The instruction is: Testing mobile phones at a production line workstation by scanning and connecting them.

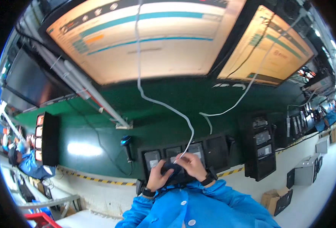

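Close to my body, my left hand [158, 177] is wrapped around a small dark device [171, 168], perhaps a phone, partly hidden by my fingers. The fingertips of my right hand [192, 166] pinch the end of a white cable [187, 121] at the device's edge. Whether the plug sits inside the device cannot be made out. This cable hangs down from above, in front of the large screen. Just beyond my hands lies a black compartment tray [218, 152] with several dark flat devices [152, 158] in it. Both wrists wear black bands.
A handheld scanner [126, 146] stands on the green table [76, 131] to the left. Two lit monitors [152, 57] rise at the back. A second white cable [229, 109] hangs at right, near another black tray [260, 167] of devices. Another person [29, 161] is at far left.
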The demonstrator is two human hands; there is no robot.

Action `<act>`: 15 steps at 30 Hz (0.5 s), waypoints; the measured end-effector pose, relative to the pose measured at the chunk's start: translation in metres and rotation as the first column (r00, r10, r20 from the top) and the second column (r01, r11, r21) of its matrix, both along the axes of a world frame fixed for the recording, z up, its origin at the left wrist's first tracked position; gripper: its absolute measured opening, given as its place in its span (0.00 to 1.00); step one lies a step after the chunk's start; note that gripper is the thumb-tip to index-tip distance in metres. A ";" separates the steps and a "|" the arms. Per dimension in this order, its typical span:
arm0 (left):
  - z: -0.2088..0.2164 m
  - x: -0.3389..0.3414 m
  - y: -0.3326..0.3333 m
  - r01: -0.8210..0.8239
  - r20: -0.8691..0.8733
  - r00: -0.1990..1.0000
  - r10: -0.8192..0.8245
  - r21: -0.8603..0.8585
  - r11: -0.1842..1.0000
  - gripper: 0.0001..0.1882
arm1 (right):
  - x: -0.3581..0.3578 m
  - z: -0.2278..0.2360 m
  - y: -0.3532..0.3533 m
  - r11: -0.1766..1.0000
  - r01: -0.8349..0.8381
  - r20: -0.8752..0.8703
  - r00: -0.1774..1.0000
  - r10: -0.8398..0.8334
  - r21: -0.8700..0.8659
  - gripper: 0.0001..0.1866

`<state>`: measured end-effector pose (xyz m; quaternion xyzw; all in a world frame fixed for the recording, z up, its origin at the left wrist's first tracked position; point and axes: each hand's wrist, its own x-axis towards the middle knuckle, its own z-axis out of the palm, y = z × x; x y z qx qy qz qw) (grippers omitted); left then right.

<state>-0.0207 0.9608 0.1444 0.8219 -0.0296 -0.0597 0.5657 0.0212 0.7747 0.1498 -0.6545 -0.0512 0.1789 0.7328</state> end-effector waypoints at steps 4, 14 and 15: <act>0.003 -0.005 0.002 -0.008 -0.052 0.999 0.011 0.048 0.999 0.17 | -0.004 -0.008 0.000 0.994 -0.057 0.060 0.996 0.063 -0.096 0.09; -0.018 -0.001 -0.016 -0.103 -0.037 0.994 0.103 -0.008 0.995 0.14 | -0.006 -0.038 -0.019 0.942 0.022 0.282 0.956 0.078 -0.336 0.12; -0.029 0.008 -0.019 -0.204 -0.040 0.979 0.202 -0.050 0.978 0.13 | -0.006 -0.044 -0.027 0.932 0.120 0.186 0.981 -0.058 -0.342 0.12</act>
